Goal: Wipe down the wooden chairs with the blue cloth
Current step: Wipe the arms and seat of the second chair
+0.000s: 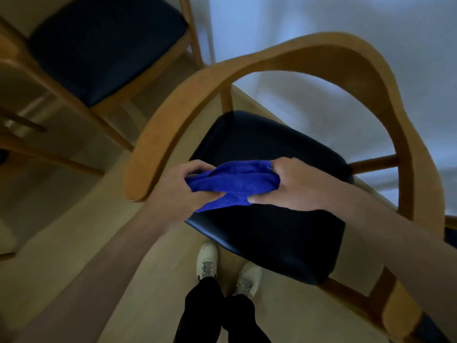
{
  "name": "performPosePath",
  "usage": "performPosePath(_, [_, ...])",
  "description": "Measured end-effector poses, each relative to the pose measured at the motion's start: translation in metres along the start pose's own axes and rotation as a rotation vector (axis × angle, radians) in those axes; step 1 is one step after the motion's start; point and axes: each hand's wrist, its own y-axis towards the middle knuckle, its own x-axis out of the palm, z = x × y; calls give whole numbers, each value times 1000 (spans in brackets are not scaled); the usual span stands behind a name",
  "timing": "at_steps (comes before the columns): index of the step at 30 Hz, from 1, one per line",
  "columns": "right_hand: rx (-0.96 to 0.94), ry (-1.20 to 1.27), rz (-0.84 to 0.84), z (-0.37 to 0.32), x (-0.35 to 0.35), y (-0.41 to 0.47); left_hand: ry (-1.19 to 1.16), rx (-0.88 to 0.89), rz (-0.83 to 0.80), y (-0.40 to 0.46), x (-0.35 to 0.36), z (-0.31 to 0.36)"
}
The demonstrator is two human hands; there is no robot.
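Both hands hold the blue cloth [232,184] just below the centre of the frame, above the front of the near chair's dark seat [272,231]; the left hand [188,186] is clamped on the cloth's left end with fingers curled into the folds, and the right hand [291,184] pinches its right end, thumb pressed on the lower edge; the cloth is bunched between them, not yet on any wood. The step looks like regathering the cloth before a pass; it would go best folded into a flat pad, so a clean face meets the wood. The near chair's curved wooden rail [309,55] arcs across the middle of the frame, its left end just beside the left hand; starting there and following the curve round seems sensible. A second chair [106,48] waits at the upper left; the picture is blurred, so finer detail cannot be told.
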Motion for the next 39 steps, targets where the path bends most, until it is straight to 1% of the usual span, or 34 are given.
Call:
performPosePath(1, [-54, 109, 18, -14, -5, 2, -49, 13, 58, -4, -10, 5])
performPosePath(3, [-146, 288, 108, -37, -10, 18, -196, -5, 152, -12, -32, 9])
performPosePath(5, [-170, 330, 208, -67, -7, 50, -365, -80, 265, -16, -60, 2])
performPosePath(6, [-188, 332, 251, -84, -2, 70, -381, -110, 351, -14, -73, -5])
performPosePath(7, [-203, 322, 296, -100, 5, 89, -317, -136, 460, -12, -86, -13])
performPosePath(8, [-221, 285, 337, -116, 12, 108, -183, -175, 559, -8, -98, -21])
performPosePath(9, [-231, 208, 367, -129, 20, 125, 22, -228, 609, -5, -108, -31])
performPosePath(10, [-241, 96, 372, -139, 28, 139, 258, -274, 587, -2, -115, -41])
performPosePath(11, [-259, -46, 338, -146, 35, 149, 455, -304, 514, 0, -118, -53])
performPosePath(12, [-298, -185, 264, -152, 42, 156, 554, -311, 425, 0, -118, -62])
performPosePath(13, [-343, -313, 155, -155, 46, 161, 560, -290, 340, 0, -115, -70])
performPosePath(15, [-384, -520, -84, -157, 51, 169, 436, -241, 211, -2, -102, -81])
performPosePath(16, [-377, -595, -164, -158, 51, 173, 387, -225, 198, -2, -94, -86])
performPosePath(17, [-360, -662, -216, -158, 51, 177, 370, -215, 226, -1, -87, -88])
performPosePath(19, [-346, -839, -291, -162, 47, 186, 394, -211, 343, 4, -77, -88])
performPosePath(21, [-416, -1004, -287, -163, 43, 191, 465, -215, 405, 9, -71, -86])
performPosePath(22, [-476, -1034, -245, -162, 42, 193, 506, -221, 419, 11, -68, -85])
performPosePath(24, [-586, -992, -165, -154, 35, 198, 570, -241, 436, 14, -65, -83])
performPosePath(26, [-612, -898, -130, -145, 28, 204, 607, -240, 455, 22, -62, -81])
performPosePath(29, [-554, -801, -98, -128, 10, 215, 630, -179, 436, 44, -58, -72])
performPosePath(32, [-479, -772, -64, -104, -21, 225, 671, -116, 399, 81, -50, -54])
performPosePath(36, [-285, -791, -17, -65, -71, 230, 766, -35, 329, 138, -25, -22])
performPosePath(39, [-187, -779, 15, -37, -100, 229, 814, 28, 274, 169, -5, -3])
